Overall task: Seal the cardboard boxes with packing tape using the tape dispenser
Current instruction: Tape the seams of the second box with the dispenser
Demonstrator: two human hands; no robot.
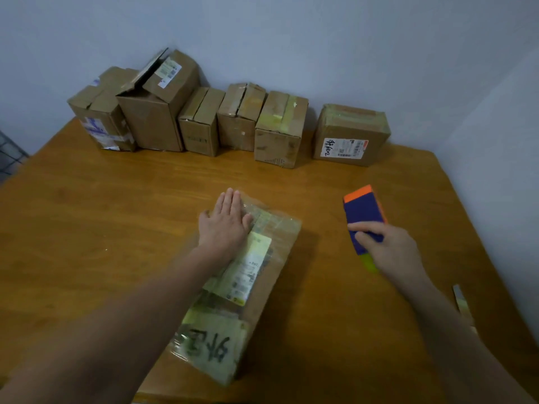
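We are pressing our flat left hand (226, 221) on the box (233, 287) to steady it while our right hand (388, 247) is gripping the dispenser (363, 212).

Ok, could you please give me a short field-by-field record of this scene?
left hand: flat on the near box
right hand: grips the dispenser, right of the near box
near box: lies on the table, top covered in tape
back row: boxes at the table's far edge, one with a flap up
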